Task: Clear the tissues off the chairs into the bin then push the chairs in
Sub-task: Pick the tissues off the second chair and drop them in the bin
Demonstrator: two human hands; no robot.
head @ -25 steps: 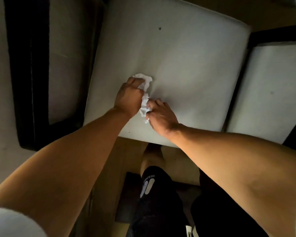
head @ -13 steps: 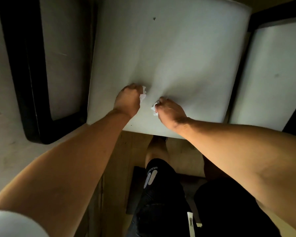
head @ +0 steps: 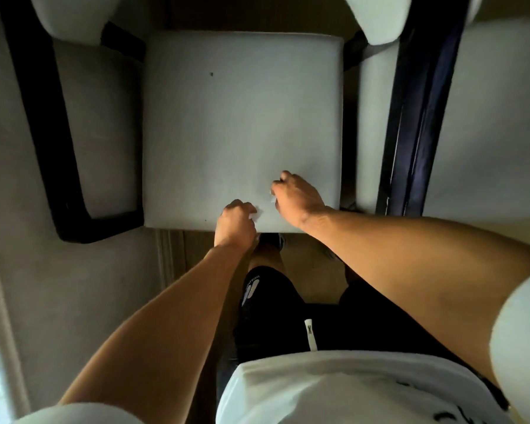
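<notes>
A pale grey chair seat (head: pixel 242 117) fills the middle of the view, bare on top. My left hand (head: pixel 235 222) is closed over the seat's near edge, with a bit of white tissue (head: pixel 254 216) showing at its fingers. My right hand (head: pixel 297 195) is closed just to the right, slightly farther onto the seat, with a scrap of white tissue (head: pixel 272 199) peeking from under it. Most of each tissue is hidden inside the fists. No bin is in view.
A black-framed chair (head: pixel 58 166) stands on the left. Another pale seat (head: pixel 490 123) lies on the right, past a dark blue-black frame (head: pixel 410 111). My legs in black shorts (head: pixel 273 304) stand at the seat's near edge on the floor.
Both hands have closed fully on the tissues and drawn back toward the seat's near edge. The view has pulled back and up, so the whole seat now shows.
</notes>
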